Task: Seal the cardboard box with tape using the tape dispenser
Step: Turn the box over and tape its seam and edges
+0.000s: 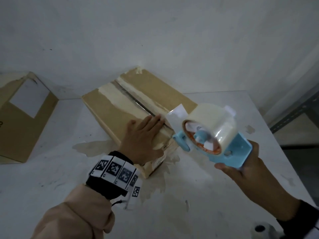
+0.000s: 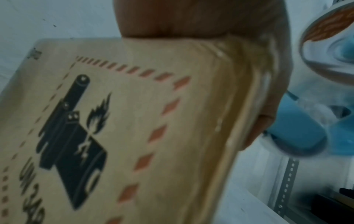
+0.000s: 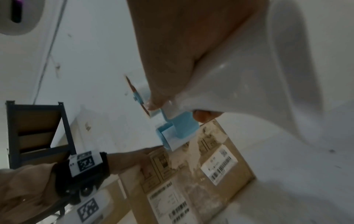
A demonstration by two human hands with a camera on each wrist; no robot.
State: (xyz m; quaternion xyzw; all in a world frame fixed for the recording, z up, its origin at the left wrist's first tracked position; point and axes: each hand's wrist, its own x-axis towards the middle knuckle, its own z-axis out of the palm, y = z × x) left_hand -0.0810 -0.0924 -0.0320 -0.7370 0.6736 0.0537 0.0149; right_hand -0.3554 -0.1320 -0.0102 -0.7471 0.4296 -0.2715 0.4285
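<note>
A closed cardboard box (image 1: 120, 104) lies on the white table (image 1: 207, 187), its centre seam showing torn old tape. My left hand (image 1: 143, 135) lies flat with straight fingers on the box's near end beside the seam. My right hand (image 1: 241, 171) grips the white handle of a light blue tape dispenser (image 1: 212, 135) loaded with a roll of clear tape, held in the air just right of the box's near corner. A loose tape end (image 1: 176, 114) sticks out toward the seam. In the right wrist view the dispenser's blue front (image 3: 176, 131) hovers above the labelled box end (image 3: 201, 174).
A second cardboard box (image 1: 24, 118) stands at the left against the white wall. Brown stains mark the table around the near box corner. A metal shelf frame (image 1: 293, 114) stands beyond the table's right edge. A small white object (image 1: 260, 228) sits at the bottom right.
</note>
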